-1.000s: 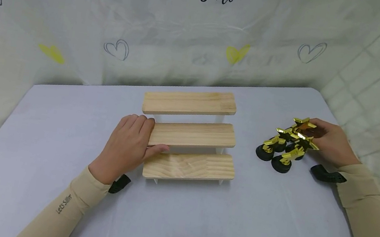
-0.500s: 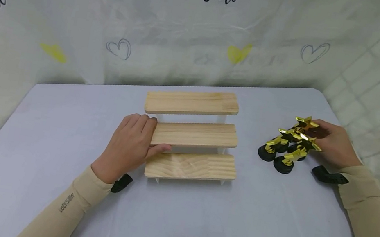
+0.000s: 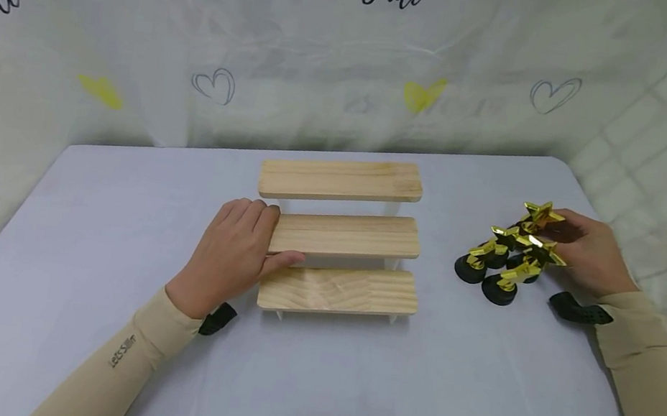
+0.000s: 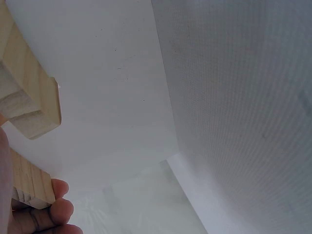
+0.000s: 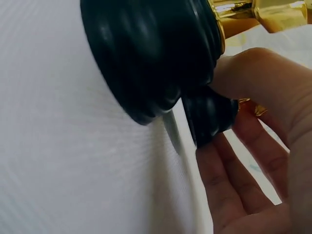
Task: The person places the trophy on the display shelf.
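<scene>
A three-tier display stand with wooden boards and pale supports stands mid-table. My left hand [image 3: 224, 252] grips the left end of its middle board [image 3: 349, 234], thumb along the front edge. In the left wrist view, fingertips [image 4: 62, 210] curl around a board end [image 4: 34, 183]. To the right is a cluster of several gold star trophies on round black bases. My right hand [image 3: 591, 256] holds the rearmost star trophy [image 3: 542, 214], its base mostly hidden behind the others. In the right wrist view, a black base [image 5: 209, 114] sits among my fingers, behind a nearer black base [image 5: 146, 53].
The stand's top board [image 3: 341, 180] and bottom board [image 3: 338, 291] lie behind and in front of the gripped one. A front trophy [image 3: 500, 289] stands closest to me. The white-covered table [image 3: 342, 398] ends at a printed cloth backdrop [image 3: 293, 49].
The rearmost star has risen slightly and tilted in my right hand. My left hand keeps its hold on the middle board. The whole scene has shifted a little rightward in the head view.
</scene>
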A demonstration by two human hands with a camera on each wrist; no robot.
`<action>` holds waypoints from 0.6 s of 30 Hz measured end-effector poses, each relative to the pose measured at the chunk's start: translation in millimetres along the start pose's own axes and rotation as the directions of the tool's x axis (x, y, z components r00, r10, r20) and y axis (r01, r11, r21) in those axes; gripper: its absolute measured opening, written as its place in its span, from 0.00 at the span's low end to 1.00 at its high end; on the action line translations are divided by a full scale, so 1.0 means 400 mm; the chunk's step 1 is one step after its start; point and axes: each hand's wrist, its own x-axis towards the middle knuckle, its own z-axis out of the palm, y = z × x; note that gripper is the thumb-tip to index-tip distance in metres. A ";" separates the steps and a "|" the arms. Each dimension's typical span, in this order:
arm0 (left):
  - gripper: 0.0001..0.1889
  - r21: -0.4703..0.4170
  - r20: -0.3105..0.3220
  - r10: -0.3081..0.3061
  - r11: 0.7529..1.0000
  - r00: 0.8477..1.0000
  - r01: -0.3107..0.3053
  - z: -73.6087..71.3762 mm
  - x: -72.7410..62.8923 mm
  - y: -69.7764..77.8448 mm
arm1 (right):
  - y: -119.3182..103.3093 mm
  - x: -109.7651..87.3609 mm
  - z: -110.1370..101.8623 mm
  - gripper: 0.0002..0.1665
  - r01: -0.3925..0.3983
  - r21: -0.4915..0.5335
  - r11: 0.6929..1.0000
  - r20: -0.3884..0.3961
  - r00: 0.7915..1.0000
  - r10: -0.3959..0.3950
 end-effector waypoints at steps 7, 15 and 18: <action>0.42 -0.005 -0.001 -0.002 1.000 1.000 0.002 -0.009 -0.003 -0.004 | -0.023 -0.003 -0.006 0.24 -0.011 0.002 1.000 -0.023 1.000 0.011; 0.42 -0.014 -0.013 0.003 1.000 1.000 -0.003 -0.012 -0.004 -0.004 | -0.041 -0.014 -0.041 0.25 -0.047 -0.016 0.999 -0.038 0.998 0.046; 0.42 -0.014 -0.016 0.008 1.000 1.000 -0.008 -0.009 0.001 -0.003 | -0.044 -0.023 -0.065 0.25 -0.061 -0.006 0.998 -0.072 0.996 0.061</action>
